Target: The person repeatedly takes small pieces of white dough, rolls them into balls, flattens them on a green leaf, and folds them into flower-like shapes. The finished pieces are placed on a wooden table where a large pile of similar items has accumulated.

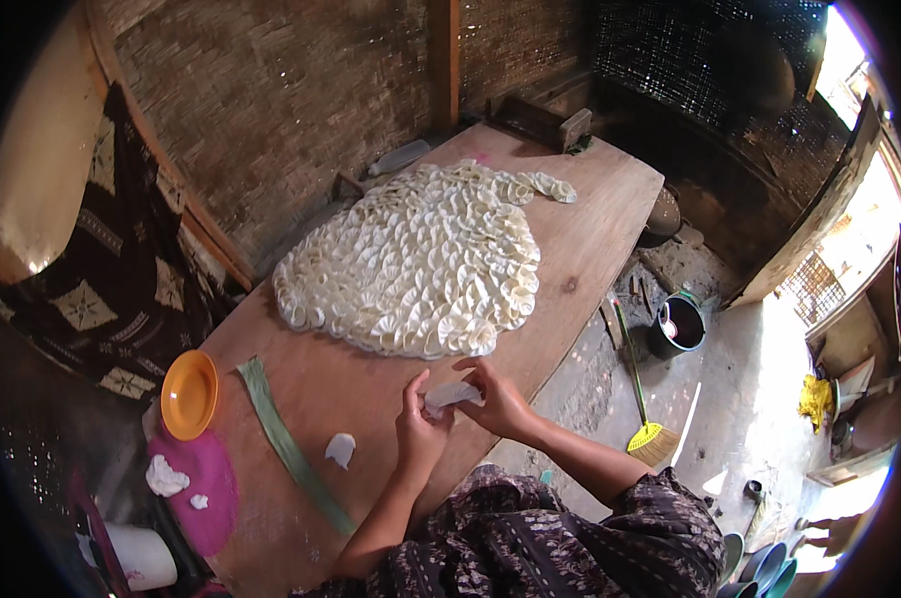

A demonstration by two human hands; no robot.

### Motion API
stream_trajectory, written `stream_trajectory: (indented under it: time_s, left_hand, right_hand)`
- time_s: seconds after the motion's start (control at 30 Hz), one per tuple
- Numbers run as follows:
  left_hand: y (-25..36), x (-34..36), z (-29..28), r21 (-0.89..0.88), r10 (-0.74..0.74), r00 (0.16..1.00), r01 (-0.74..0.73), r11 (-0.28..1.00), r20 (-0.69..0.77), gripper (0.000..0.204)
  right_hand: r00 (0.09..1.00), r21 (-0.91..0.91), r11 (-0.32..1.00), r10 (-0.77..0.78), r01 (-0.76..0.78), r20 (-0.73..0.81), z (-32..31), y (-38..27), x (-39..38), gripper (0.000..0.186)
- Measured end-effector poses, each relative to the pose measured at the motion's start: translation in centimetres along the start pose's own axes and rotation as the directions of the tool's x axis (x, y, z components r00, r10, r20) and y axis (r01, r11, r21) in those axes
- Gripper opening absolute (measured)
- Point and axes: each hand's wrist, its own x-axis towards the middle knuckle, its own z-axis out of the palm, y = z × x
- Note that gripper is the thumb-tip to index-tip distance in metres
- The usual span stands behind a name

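White piece [452, 396] held above the desk [595, 229]

Room is left between the heap of white curled pieces [411, 264] and the desk's right edge. The wooden top is backed by a woven wall [271, 90]. The piece is gripped by left hand [422, 429] and right hand [508, 407], fingers narrowly parted around it.

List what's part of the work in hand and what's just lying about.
Likely in use: white piece between left hand and right hand; shaped white pieces; larger white lump on pink sheet; wooden table.
Likely just lying about: yellow broom; dark bucket.
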Motion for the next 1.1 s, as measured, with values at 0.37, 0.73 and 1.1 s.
stream_trajectory:
  time_s: [0.37, 0.73, 1.1]
  left_hand:
    - [-2.7, -2.2, -12.2, 0.721, -0.009, 0.999, 0.033, 0.692, -0.038, 0.071]
    - [-8.5, -5.1, -15.1, 0.707, -0.162, 0.985, 0.158, 0.689, -0.062, 0.050]
    - [-4.1, -4.8, -13.9, 0.581, -0.257, 0.954, 0.300, 0.757, -0.156, 0.031]
  right_hand:
    - [0.769, -0.248, 0.955, -0.036, -0.162, -0.639, -23.0, 13.8, 24.4, 0.079]
    - [0.662, -0.220, 0.935, 0.021, -0.278, -0.749, -24.4, 17.1, 34.8, 0.033]
    - [0.964, 0.347, 0.901, 0.225, -0.261, 0.140, -5.7, 7.3, 12.1, 0.034]
